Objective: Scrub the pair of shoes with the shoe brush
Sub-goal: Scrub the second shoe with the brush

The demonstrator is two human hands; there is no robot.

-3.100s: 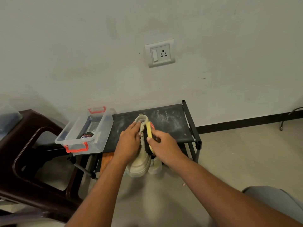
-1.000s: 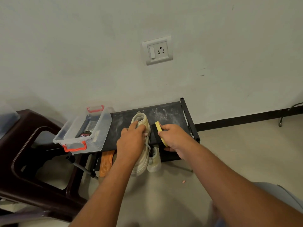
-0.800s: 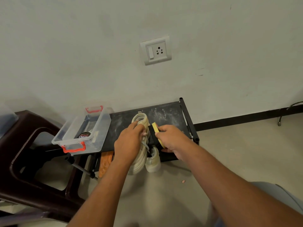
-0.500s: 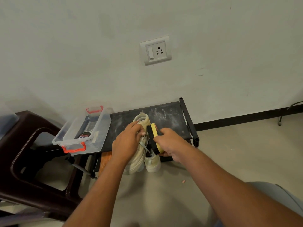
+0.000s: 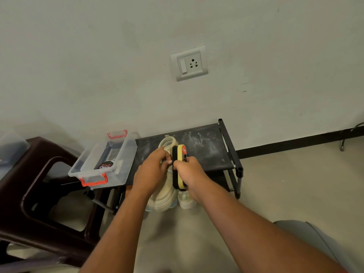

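Observation:
My left hand (image 5: 151, 172) grips a cream high-top shoe (image 5: 164, 196) from its left side and holds it up in front of the black rack, toe towards me. My right hand (image 5: 190, 174) grips a shoe brush (image 5: 180, 166) with a yellow back and black bristles. The bristles press against the shoe's right side. The second cream shoe (image 5: 186, 200) stands on the floor just right of the held one, mostly hidden behind my right hand.
A low black shoe rack (image 5: 208, 148) with a dusty top stands against the wall. A clear plastic box (image 5: 102, 160) with red handles sits at its left end, with a polish tin (image 5: 105, 166) inside. A dark brown plastic chair (image 5: 39, 186) is at left.
My right hand has brought the brush from beside the shoe back onto the shoe's right side. My left hand has kept its hold, and the shoe has turned back toe-up.

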